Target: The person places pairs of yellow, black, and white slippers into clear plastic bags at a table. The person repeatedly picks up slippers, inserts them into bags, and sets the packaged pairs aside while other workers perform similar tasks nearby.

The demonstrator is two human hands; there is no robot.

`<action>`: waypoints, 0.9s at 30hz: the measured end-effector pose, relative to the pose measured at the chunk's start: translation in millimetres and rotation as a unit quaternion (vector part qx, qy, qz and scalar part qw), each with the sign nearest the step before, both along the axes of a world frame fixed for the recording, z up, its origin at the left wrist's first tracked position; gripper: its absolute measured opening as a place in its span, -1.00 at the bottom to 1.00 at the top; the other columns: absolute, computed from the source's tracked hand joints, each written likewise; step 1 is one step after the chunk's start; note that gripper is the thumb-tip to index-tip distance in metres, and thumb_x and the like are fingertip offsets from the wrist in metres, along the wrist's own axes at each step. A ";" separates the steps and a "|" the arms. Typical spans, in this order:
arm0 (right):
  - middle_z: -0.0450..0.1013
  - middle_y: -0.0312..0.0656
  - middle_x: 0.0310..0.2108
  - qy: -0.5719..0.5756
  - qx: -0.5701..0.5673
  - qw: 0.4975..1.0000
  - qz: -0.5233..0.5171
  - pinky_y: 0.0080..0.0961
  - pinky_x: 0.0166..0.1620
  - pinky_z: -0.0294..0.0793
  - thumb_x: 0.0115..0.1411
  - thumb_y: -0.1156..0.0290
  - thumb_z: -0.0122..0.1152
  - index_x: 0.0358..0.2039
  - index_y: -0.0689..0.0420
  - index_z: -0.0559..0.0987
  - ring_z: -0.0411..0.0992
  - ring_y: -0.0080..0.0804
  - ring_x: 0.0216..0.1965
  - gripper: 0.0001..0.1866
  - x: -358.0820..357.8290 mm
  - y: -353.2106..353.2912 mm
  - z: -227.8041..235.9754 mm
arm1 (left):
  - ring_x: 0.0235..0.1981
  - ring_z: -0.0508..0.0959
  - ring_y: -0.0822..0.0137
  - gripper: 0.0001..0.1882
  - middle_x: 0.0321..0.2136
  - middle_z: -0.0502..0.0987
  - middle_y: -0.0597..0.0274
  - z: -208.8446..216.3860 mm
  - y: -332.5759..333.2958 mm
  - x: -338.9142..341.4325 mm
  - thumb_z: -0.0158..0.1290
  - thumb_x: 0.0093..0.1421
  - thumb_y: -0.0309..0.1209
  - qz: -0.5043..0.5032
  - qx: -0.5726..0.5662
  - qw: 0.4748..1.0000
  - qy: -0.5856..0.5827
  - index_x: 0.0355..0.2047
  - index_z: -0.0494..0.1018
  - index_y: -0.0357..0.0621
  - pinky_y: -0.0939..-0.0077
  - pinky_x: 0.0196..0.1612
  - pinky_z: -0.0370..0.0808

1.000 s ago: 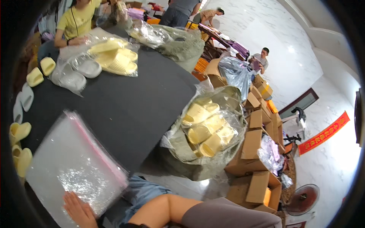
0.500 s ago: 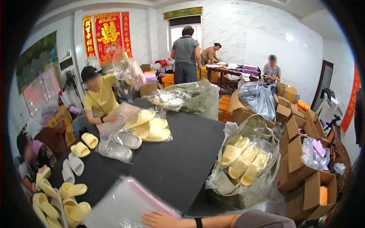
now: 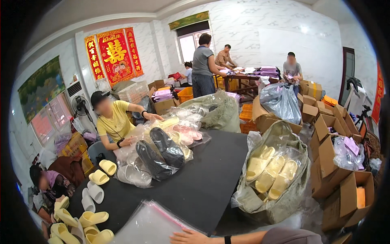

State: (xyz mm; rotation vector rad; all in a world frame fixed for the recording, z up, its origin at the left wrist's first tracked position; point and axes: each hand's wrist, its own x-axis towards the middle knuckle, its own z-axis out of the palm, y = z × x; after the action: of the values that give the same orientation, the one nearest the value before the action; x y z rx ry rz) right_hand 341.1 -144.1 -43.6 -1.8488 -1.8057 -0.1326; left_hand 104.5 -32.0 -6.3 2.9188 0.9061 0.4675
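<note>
My right hand (image 3: 190,236) lies flat, fingers stretched out, on the edge of a stack of clear plastic bags (image 3: 146,225) with a pink strip. The bags rest on the near edge of the black table (image 3: 203,183). My left hand is not in view. Left of the bags, several loose yellow slippers (image 3: 92,218) are heaped. Pairs of grey slippers (image 3: 92,196) and yellow slippers (image 3: 103,171) lie beyond them. Across the table, a person in a yellow top (image 3: 115,122) handles bagged slippers, including black slippers (image 3: 162,152) and pink ones.
On the right of the table a large open sack (image 3: 239,195) holds bagged yellow slippers (image 3: 268,177). Open cardboard boxes (image 3: 335,207) line the right side. Another person (image 3: 50,183) sits at the left edge, and several people are around a table at the back.
The person in yellow has lowered a raised bag onto the pile, where black and pink slippers now show. The view has shifted; my right hand stays flat on the bags.
</note>
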 end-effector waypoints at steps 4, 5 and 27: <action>0.23 -0.10 0.32 0.001 0.015 1.000 -0.002 0.06 0.35 0.02 0.31 -0.06 -0.02 0.26 0.03 0.35 0.14 -0.12 0.35 -0.38 0.4 -0.3 -3.8 | 0.28 0.22 -0.16 -0.33 0.23 0.30 -0.11 -4.2 1.6 0.1 0.00 0.21 -0.09 -0.005 0.008 1.000 -0.001 0.25 0.27 -0.20 -0.12 0.33 0.06; 0.23 -0.10 0.32 0.008 0.011 1.000 -0.002 0.06 0.34 0.03 0.31 -0.05 -0.02 0.26 0.03 0.35 0.14 -0.12 0.34 -0.38 0.0 -1.4 -4.5 | 0.28 0.22 -0.15 -0.33 0.23 0.31 -0.10 -5.9 2.1 0.8 0.00 0.21 -0.08 -0.005 0.005 1.000 -0.005 0.25 0.27 -0.20 -0.12 0.33 0.06; 0.02 0.14 0.39 -0.020 -0.142 0.982 -0.122 -0.06 0.39 -0.02 0.40 -0.16 -0.30 0.42 0.09 0.03 0.00 -0.01 0.41 -0.24 33.5 -40.0 23.9 | 0.22 0.31 -0.11 -0.19 0.18 0.37 -0.06 -11.8 3.0 3.3 0.22 0.06 0.07 -0.005 0.083 0.996 -0.029 0.23 0.33 -0.11 -0.12 0.28 0.16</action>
State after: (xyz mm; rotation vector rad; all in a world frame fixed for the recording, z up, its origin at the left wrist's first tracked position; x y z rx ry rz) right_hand 374.5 -184.0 -19.7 -2.2814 -1.6877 -0.0018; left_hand 107.8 -29.0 -18.0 3.0356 0.8864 0.6538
